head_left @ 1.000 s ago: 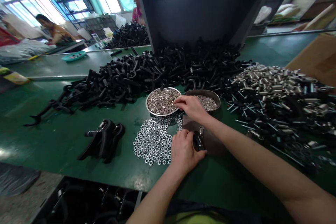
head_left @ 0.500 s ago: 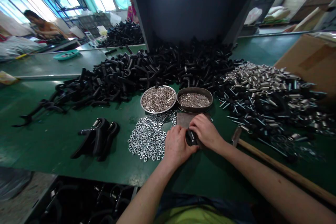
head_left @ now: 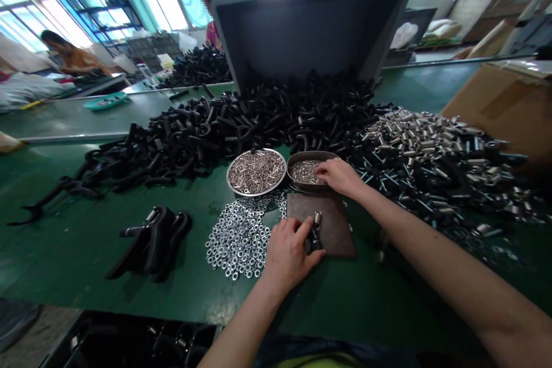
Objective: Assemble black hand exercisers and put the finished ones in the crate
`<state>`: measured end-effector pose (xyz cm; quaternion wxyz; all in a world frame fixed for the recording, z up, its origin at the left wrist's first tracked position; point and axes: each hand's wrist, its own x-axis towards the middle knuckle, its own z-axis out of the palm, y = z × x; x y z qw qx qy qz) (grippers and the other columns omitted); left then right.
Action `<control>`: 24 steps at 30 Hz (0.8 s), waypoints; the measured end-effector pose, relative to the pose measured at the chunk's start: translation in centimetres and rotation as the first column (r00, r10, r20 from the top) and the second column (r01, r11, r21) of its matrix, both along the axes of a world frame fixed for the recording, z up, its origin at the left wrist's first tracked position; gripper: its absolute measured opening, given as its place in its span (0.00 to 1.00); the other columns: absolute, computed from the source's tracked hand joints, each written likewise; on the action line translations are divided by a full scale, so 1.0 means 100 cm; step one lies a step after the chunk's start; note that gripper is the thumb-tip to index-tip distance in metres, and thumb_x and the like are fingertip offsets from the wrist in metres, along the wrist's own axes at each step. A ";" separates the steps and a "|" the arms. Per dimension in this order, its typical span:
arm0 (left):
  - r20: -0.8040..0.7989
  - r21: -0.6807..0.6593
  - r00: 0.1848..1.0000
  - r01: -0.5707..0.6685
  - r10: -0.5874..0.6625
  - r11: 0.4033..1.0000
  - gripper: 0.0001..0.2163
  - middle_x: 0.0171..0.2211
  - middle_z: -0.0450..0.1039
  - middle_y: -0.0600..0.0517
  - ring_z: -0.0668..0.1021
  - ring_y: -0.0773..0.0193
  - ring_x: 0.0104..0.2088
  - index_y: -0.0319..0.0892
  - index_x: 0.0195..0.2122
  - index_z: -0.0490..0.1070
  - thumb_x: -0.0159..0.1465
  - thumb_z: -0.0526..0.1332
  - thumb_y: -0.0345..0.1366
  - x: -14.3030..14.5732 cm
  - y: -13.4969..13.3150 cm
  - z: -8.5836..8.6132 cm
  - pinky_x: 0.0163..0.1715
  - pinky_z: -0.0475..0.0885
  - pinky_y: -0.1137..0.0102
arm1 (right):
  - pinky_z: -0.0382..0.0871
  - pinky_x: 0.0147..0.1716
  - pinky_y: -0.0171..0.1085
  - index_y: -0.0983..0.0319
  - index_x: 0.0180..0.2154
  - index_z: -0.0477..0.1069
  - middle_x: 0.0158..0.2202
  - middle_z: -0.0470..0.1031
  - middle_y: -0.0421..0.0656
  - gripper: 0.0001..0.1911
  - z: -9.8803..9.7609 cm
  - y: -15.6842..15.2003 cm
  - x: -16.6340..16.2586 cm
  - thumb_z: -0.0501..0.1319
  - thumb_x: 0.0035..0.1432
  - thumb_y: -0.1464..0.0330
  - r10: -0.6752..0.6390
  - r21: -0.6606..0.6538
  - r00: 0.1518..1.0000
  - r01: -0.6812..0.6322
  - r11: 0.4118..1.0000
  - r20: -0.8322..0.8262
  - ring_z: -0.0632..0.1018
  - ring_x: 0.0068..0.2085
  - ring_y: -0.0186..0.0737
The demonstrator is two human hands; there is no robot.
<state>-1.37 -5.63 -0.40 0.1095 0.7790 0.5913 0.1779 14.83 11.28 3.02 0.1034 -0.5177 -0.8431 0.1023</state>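
Note:
My left hand (head_left: 290, 250) is closed around a small black plastic part (head_left: 315, 240) and keeps it on a flat metal plate (head_left: 334, 224). A shiny coil spring (head_left: 317, 218) sticks out at the part's far end. My right hand (head_left: 340, 176) dips into an oval tin (head_left: 308, 187) of small metal pieces, fingertips pressed together among them; whatever they pinch is too small to make out. Left of that tin stands a round dish (head_left: 256, 172) heaped with small metal pins. A spread of metal nuts (head_left: 239, 238) lies beside my left hand.
A long heap of black plastic parts (head_left: 190, 138) spills from a tipped grey bin (head_left: 310, 34). Springs (head_left: 425, 141) and bolts are piled to the right, by a cardboard box (head_left: 495, 103). Several assembled black pieces (head_left: 155, 241) sit at left. Two people are across the tables.
My right hand has left the black part and moved up to the oval tin. My left hand stays on the part, whose spring now shows. The view has shifted slightly.

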 end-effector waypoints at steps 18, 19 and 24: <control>0.727 -0.341 0.588 -0.140 0.355 0.930 0.24 0.40 0.72 0.46 0.73 0.54 0.43 0.43 0.47 0.70 0.50 0.68 0.46 -0.005 0.006 0.009 0.46 0.67 0.60 | 0.68 0.38 0.34 0.63 0.36 0.76 0.35 0.79 0.43 0.11 0.008 -0.025 0.002 0.59 0.56 0.64 -0.076 -0.074 0.928 0.052 0.996 -0.365 0.77 0.36 0.37; 0.795 -0.459 0.396 -0.100 0.459 0.883 0.23 0.38 0.73 0.47 0.74 0.57 0.39 0.41 0.45 0.71 0.51 0.67 0.48 -0.006 0.006 0.011 0.44 0.69 0.63 | 0.69 0.37 0.34 0.63 0.35 0.76 0.34 0.79 0.42 0.11 0.010 -0.039 0.004 0.61 0.54 0.63 -0.073 -0.124 0.871 0.015 0.992 -0.485 0.77 0.35 0.37; 0.585 -0.664 -0.329 0.332 0.742 0.670 0.17 0.27 0.71 0.49 0.76 0.65 0.26 0.36 0.35 0.70 0.59 0.59 0.48 -0.004 -0.001 0.019 0.33 0.74 0.67 | 0.70 0.36 0.37 0.61 0.29 0.77 0.30 0.78 0.41 0.07 0.008 -0.101 0.006 0.66 0.48 0.65 -0.138 -0.308 0.607 -0.185 0.933 -0.783 0.77 0.33 0.39</control>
